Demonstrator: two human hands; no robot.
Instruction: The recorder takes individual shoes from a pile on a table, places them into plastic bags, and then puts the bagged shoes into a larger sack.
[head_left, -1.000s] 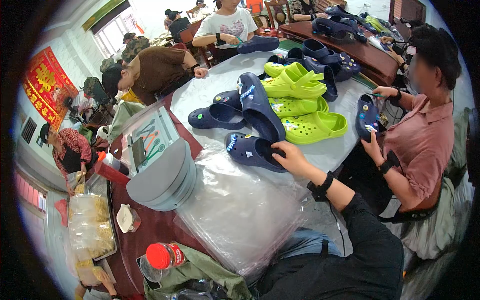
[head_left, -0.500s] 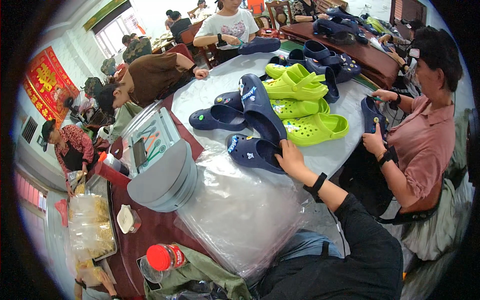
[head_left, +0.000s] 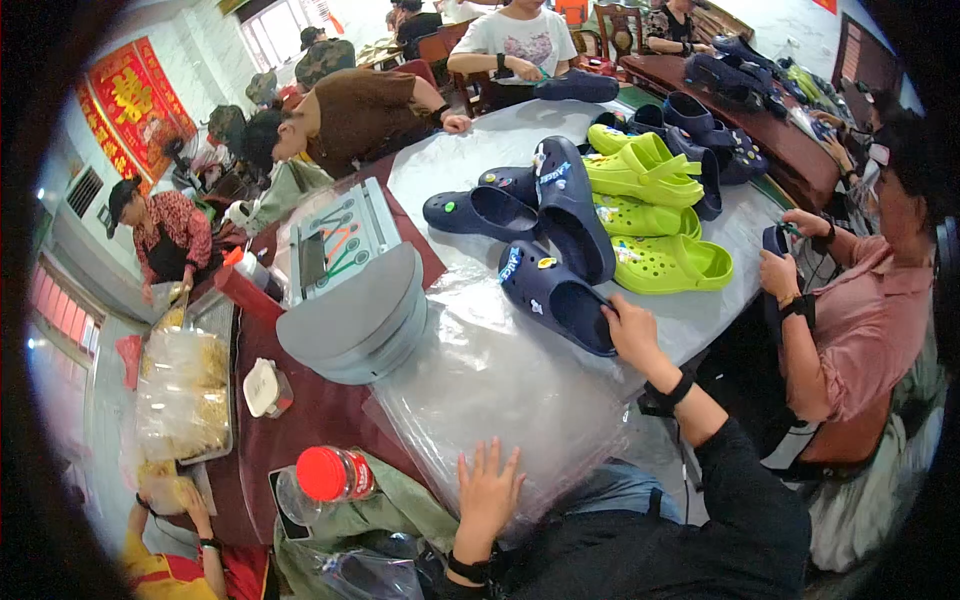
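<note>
My right hand (head_left: 632, 330) pinches the heel rim of a navy clog (head_left: 540, 290) decorated with small charms, its toe pointing away to the left. The clog rests near the edge of stacked clear plastic bags (head_left: 520, 390). Spread fingers of my left hand (head_left: 488, 492) lie flat on the near corner of these bags, holding nothing. Just beyond the gripped clog, another navy clog (head_left: 578, 215) leans upright among more navy clogs (head_left: 470, 218). Several lime-green clogs (head_left: 672, 264) are piled to its right.
A grey machine (head_left: 355, 325) stands left of the bags. Nearer are a red-lidded jar (head_left: 325, 474), a white-lidded tub (head_left: 265, 388) and green cloth (head_left: 400, 500). Co-workers surround the table; the person at right (head_left: 850, 310) handles a dark clog.
My left hand has come into view and lies on the plastic bags. My right hand keeps hold of the navy clog, whose heel has turned toward me. The whole view has shifted.
</note>
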